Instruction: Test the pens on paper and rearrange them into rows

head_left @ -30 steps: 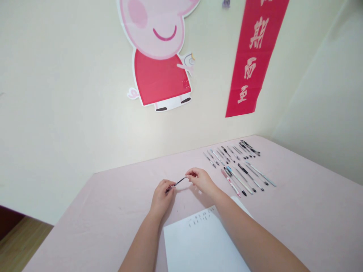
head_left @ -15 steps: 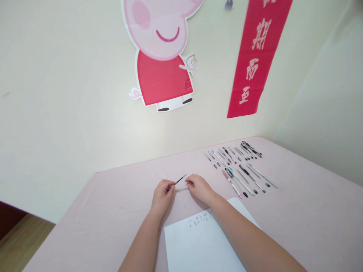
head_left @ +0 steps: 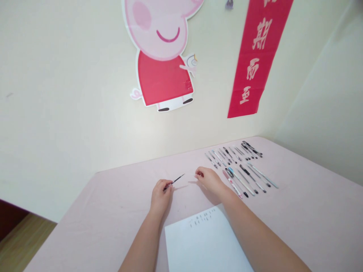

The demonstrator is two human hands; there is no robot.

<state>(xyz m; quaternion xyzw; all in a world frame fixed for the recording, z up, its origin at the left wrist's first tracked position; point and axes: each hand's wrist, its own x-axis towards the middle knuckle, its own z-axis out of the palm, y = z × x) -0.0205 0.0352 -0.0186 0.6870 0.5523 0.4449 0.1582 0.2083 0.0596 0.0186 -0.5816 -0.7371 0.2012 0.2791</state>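
Observation:
My left hand [head_left: 160,195] is closed around a thin black pen refill [head_left: 178,178], whose pointed end sticks out up and to the right. To its right, my right hand [head_left: 209,179] is raised a little over the table with thumb and fingertips pinched together. A small pale bit shows at those fingertips, too small to name. The two hands are apart, with a gap of tablecloth between them. Below them lies a white sheet of paper [head_left: 204,241] with small dark handwriting near its top edge, partly covered by my right forearm.
Right of my right hand lies a row of pens [head_left: 248,177] with caps and parts. Behind it is a second row of pens and refills [head_left: 227,155]. A pink cloth covers the table [head_left: 113,211]. The wall behind carries a pig cutout [head_left: 164,79] and a red banner [head_left: 255,68].
My right hand has moved right and slightly up, away from the refill's tip, widening the gap. My left hand stays nearly in place, still holding the refill.

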